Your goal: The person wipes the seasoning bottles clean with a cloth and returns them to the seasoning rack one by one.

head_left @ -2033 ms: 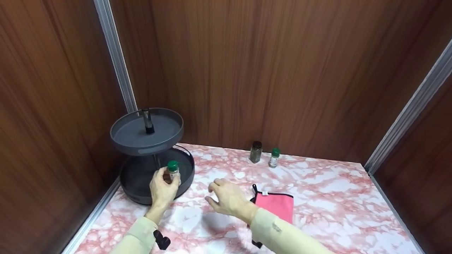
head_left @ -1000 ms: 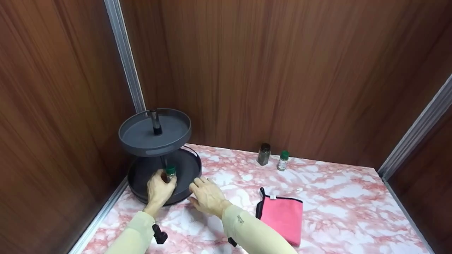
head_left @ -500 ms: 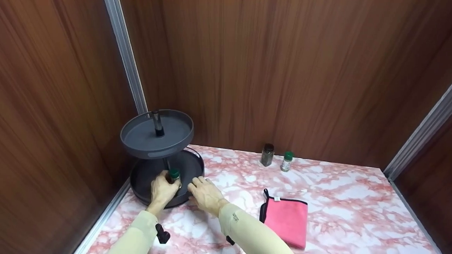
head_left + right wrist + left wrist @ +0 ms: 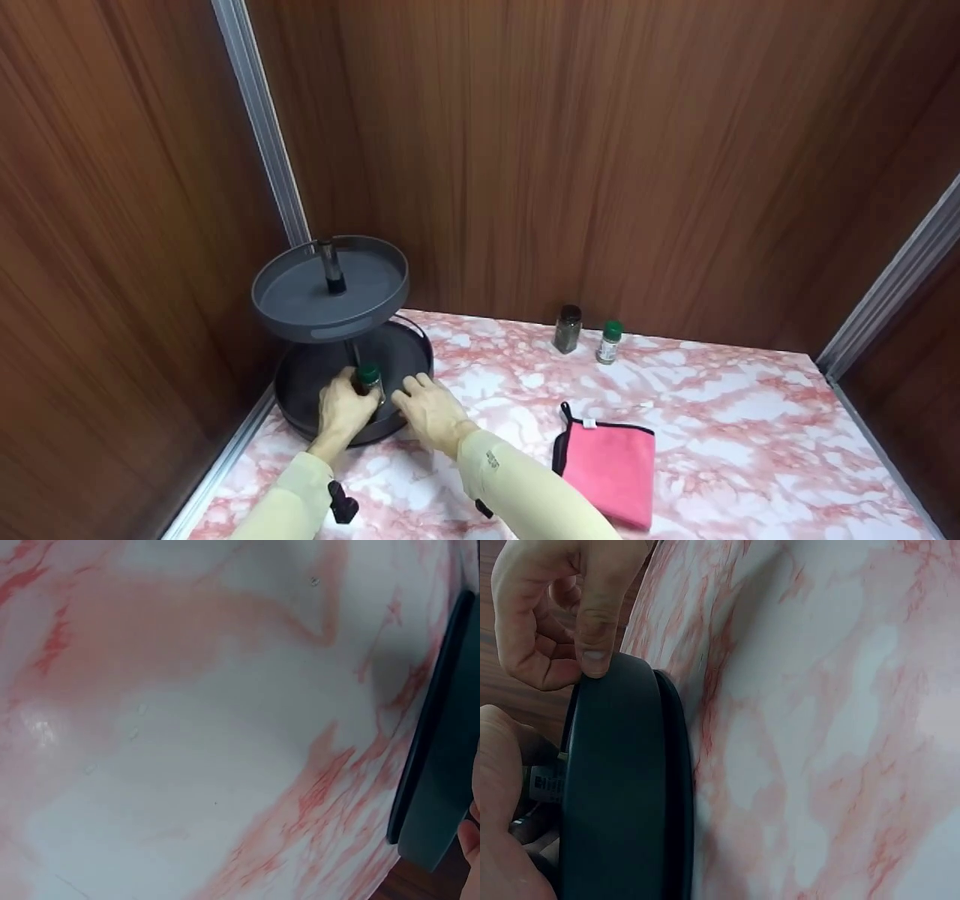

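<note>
My left hand (image 4: 345, 411) grips a small spice jar (image 4: 368, 375) with a green cap, low inside the bottom tray (image 4: 304, 375) of a dark grey two-tier round stand. In the left wrist view, part of the jar's label (image 4: 546, 787) shows between the left hand's fingers (image 4: 499, 802). My right hand (image 4: 431, 411) pinches the front right rim of that same tray; from the left wrist, its thumb (image 4: 596, 637) lies on the outer wall with the fingers curled over the edge. The right wrist view catches the tray's wall (image 4: 442, 772) and a bit of that hand.
The stand's upper tray (image 4: 307, 300) overhangs the left hand's work, around a central post (image 4: 331, 268). Toward the back wall stand a dark-capped jar (image 4: 568, 330) and another green-capped jar (image 4: 610, 343). A folded pink cloth (image 4: 611, 472) lies right of the right arm.
The left hand has lowered the green-capped spice jar into the bottom tray. My right hand has come left from over the table and taken hold of the tray's rim.
</note>
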A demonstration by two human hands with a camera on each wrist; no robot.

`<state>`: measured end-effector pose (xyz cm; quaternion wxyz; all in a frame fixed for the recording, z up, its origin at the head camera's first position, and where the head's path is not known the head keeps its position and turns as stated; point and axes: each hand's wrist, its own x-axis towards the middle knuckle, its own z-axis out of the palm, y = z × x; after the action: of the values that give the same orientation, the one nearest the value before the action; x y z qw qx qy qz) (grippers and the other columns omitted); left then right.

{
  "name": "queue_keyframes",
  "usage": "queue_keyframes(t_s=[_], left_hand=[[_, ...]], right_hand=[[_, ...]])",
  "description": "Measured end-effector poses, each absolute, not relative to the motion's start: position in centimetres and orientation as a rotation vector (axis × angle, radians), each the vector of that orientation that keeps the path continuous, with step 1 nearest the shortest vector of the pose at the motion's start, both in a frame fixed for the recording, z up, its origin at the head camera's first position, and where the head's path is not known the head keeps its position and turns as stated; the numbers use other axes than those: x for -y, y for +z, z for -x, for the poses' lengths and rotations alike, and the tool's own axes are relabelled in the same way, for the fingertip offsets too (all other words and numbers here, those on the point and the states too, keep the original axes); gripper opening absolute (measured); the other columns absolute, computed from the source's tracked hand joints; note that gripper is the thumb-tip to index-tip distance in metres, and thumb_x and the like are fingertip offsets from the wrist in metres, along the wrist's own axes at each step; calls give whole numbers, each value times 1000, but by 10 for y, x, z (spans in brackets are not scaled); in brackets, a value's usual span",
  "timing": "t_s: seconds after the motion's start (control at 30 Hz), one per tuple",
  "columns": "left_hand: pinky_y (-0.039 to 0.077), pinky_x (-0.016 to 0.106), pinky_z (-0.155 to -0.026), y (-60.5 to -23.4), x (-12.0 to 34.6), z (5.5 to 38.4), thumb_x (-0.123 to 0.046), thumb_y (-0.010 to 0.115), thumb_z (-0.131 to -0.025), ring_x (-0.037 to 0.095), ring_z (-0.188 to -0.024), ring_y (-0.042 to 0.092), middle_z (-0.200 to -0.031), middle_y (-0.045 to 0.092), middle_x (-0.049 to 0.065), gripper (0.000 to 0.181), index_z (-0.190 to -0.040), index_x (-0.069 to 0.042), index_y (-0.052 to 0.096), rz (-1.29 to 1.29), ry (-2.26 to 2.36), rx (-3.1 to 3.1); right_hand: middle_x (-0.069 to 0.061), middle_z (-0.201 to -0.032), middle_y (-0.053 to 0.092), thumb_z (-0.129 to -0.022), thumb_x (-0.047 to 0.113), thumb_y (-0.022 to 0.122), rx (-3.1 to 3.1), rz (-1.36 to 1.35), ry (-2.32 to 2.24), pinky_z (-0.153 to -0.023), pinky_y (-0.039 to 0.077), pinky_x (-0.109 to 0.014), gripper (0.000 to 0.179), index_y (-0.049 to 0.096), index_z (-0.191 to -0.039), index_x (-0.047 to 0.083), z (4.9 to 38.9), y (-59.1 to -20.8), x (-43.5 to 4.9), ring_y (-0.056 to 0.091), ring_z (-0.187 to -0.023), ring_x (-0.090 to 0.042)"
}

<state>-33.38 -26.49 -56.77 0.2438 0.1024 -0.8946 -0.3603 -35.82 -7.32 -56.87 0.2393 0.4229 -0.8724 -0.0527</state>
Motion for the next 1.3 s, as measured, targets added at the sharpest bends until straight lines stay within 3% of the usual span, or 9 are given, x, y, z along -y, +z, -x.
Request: queue_keyframes(t_s=[0.27, 0.53, 0.8, 1.0, 1.3], left_hand=[[59, 67, -102, -565, 259, 325, -22, 81, -92, 55, -113, 76, -121, 82, 27, 42, -127, 0, 75, -305, -1007, 2467], [56, 63, -111, -561, 255, 318, -21, 80, -94, 48, -125, 73, -127, 79, 26, 50, -137, 1, 70, -285, -1037, 2397], [55, 62, -109, -546, 246, 311, -19, 80, -93, 46, -124, 71, -131, 73, 26, 52, -139, 1, 69, -274, -1034, 2309], [54, 60, -111, -535, 234, 307, -22, 81, -94, 47, -126, 69, -130, 75, 21, 47, -136, -3, 72, -175, -972, 2322], [54, 59, -109, -527, 208, 303, -27, 81, -97, 46, -122, 69, -127, 79, 18, 46, -136, -4, 73, -5, -913, 2394]], right_hand=[[0, -111, 70, -101, 41, 81, 2478, -1223, -97, -95, 60, -32, 27, 71, -113, 19, 352, -555, 66, 66, -106, -20], [-2, -117, 71, -103, 34, 79, 2581, -1240, -62, -94, 64, -33, 26, 69, -120, 18, 350, -543, 49, 69, -110, -21], [-2, -116, 75, -103, 36, 77, 2629, -1146, -43, -92, 67, -36, 26, 69, -120, 17, 355, -524, 29, 74, -110, -22], [-3, -118, 77, -105, 35, 76, 2666, -1109, 13, -96, 67, -38, 30, 72, -129, 18, 354, -512, 11, 76, -113, -24], [-4, -120, 79, -105, 40, 77, 2763, -1050, 114, -88, 68, -43, 34, 74, -129, 16, 341, -495, -27, 79, -109, -26]])
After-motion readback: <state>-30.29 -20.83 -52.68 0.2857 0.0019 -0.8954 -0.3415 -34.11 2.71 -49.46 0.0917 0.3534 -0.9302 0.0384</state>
